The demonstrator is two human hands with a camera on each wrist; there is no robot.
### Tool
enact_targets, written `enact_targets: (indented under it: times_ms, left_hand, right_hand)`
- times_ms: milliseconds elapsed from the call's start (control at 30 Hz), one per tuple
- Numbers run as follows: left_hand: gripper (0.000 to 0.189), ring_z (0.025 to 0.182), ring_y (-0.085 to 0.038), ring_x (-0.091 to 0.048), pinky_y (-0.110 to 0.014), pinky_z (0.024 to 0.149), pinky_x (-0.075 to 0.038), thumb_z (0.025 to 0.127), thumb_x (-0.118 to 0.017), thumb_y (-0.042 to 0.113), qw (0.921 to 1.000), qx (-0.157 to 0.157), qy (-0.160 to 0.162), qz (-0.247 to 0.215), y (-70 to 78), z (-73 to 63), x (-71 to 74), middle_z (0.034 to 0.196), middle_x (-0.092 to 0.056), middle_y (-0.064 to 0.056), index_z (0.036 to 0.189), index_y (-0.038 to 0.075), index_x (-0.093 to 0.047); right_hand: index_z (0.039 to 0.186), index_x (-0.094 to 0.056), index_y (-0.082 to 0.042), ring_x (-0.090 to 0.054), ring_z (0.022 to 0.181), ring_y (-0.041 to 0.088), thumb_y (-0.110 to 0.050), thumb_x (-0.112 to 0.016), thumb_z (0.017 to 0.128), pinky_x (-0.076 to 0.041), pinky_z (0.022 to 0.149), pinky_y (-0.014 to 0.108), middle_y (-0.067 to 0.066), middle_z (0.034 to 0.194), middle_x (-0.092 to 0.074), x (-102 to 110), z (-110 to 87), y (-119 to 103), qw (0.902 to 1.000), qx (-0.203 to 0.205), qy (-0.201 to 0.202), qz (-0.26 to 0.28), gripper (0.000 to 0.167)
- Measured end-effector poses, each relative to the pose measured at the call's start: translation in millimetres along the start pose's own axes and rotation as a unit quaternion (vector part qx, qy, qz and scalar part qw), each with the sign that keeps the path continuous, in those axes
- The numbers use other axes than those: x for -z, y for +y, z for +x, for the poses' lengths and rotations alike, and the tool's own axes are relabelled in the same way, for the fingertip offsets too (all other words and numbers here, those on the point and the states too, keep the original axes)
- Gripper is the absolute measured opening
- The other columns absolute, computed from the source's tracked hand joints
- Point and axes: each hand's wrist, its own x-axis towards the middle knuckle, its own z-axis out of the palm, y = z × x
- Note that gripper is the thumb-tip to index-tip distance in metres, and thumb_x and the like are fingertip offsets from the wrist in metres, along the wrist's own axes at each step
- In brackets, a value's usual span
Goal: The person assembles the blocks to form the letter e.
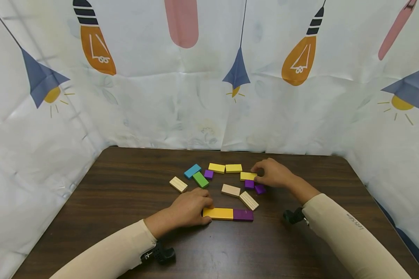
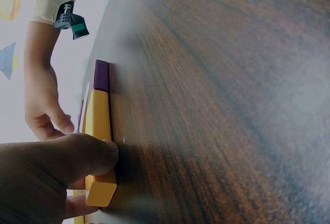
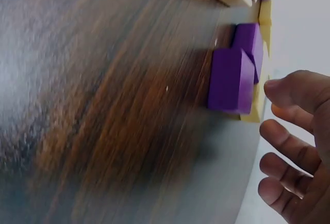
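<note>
My left hand [image 1: 192, 207] pinches the left end of a long yellow block [image 1: 220, 214] between thumb and fingers. A dark purple block [image 1: 243, 215] lies end to end with it, flush at the right. In the left wrist view the thumb presses the near side of the yellow block [image 2: 98, 123]. At the back right, my right hand [image 1: 273, 173] hovers by a smaller yellow block [image 1: 248, 176], fingers loosely bent and apart. Its thumb is at that block's right end; whether it touches is unclear. Two purple blocks [image 3: 227, 79] sit just in front of that yellow block.
Two more yellow blocks [image 1: 233, 168] lie along the back. Left of them are a purple block [image 1: 208, 174], a blue block [image 1: 193, 171] and a green block [image 1: 200, 179]. Plain wooden blocks [image 1: 231, 190] lie between the hands. A patterned cloth [image 1: 195, 108] hangs behind the brown table [image 1: 132, 174].
</note>
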Motion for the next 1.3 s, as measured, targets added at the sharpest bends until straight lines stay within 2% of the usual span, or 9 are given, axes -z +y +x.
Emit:
enact_targets:
  times_ms: [300, 500, 633, 800, 967, 1133, 1300]
  left_hand:
    - [0.026, 0.094, -0.016, -0.056, -0.035, 0.074, -0.051, 0.082, -0.084, 0.039, 1.0, 0.0, -0.001, 0.003, 0.3, 0.7, 0.0, 0.1, -0.061, 0.004, 0.098, 0.02, -0.075]
    - [0.027, 0.093, -0.016, -0.056, -0.035, 0.075, -0.051, 0.082, -0.084, 0.038, 1.0, 0.0, 0.001, 0.002, 0.5, 0.0, -0.2, 0.1, -0.061, 0.004, 0.099, 0.019, -0.075]
    - [0.027, 0.093, -0.016, -0.056, -0.035, 0.075, -0.05, 0.082, -0.084, 0.038, 1.0, 0.001, 0.0, 0.001, 0.9, -0.6, -0.4, 0.1, -0.061, 0.004, 0.099, 0.019, -0.075]
    - [0.027, 0.092, -0.016, -0.056, -0.035, 0.075, -0.05, 0.083, -0.083, 0.04, 1.0, 0.004, -0.001, 0.002, 1.1, -1.2, -0.4, 0.1, -0.061, 0.004, 0.1, 0.02, -0.075]
    - [0.027, 0.09, -0.015, -0.055, -0.034, 0.073, -0.05, 0.083, -0.084, 0.039, 1.0, 0.002, 0.003, 0.002, 0.8, -1.2, -0.3, 0.099, -0.06, 0.005, 0.1, 0.02, -0.075]
    - [0.027, 0.09, -0.016, -0.055, -0.034, 0.073, -0.05, 0.083, -0.084, 0.038, 1.0, 0.001, 0.004, 0.001, 0.9, -0.7, -0.3, 0.099, -0.06, 0.005, 0.1, 0.02, -0.075]
    - [0.026, 0.091, -0.016, -0.055, -0.034, 0.073, -0.05, 0.083, -0.084, 0.037, 1.0, 0.005, -0.001, -0.002, 1.9, -0.4, -0.5, 0.098, -0.06, 0.004, 0.1, 0.019, -0.075]
  right_hand:
    - [0.119, -0.075, -0.011, -0.059, 0.11, 0.031, -0.022, -0.077, 0.09, -0.046, 0.096, 0.052, 0.002, 0.109, -0.071, -2, 1.5, 8, 0.9999, 0.001, -0.017, -0.004, 0.031]
    - [0.117, -0.074, -0.012, -0.059, 0.1, 0.023, -0.023, -0.077, 0.089, -0.048, 0.088, 0.047, -0.001, 0.101, -0.069, -5, 5.1, 10, 0.9998, -0.007, -0.017, -0.006, 0.03]
    - [0.114, -0.074, -0.014, -0.057, 0.097, 0.021, -0.025, -0.077, 0.088, -0.049, 0.079, 0.043, -0.003, 0.098, -0.067, -6, 6.7, 9, 0.9996, -0.024, -0.006, -0.016, 0.028]
    - [0.114, -0.074, -0.015, -0.056, 0.095, 0.022, -0.027, -0.077, 0.087, -0.048, 0.073, 0.042, -0.002, 0.098, -0.066, -2, 7.7, 6, 0.9984, -0.042, 0.029, -0.024, 0.03]
    - [0.116, -0.074, -0.013, -0.055, 0.088, 0.02, -0.026, -0.077, 0.088, -0.048, 0.07, 0.04, 0.0, 0.099, -0.067, 3, 8.7, 1, 0.9981, -0.022, 0.057, -0.013, 0.032]
    - [0.117, -0.074, -0.013, -0.055, 0.083, 0.019, -0.024, -0.077, 0.087, -0.048, 0.067, 0.038, 0.001, 0.099, -0.067, 7, 9.5, -10, 0.9982, 0.001, 0.06, 0.006, 0.032]
    - [0.12, -0.073, -0.013, -0.058, 0.096, 0.021, -0.024, -0.078, 0.088, -0.049, 0.073, 0.04, 0.0, 0.105, -0.068, 3, 11.2, -20, 0.9986, 0.023, 0.047, 0.007, 0.035]
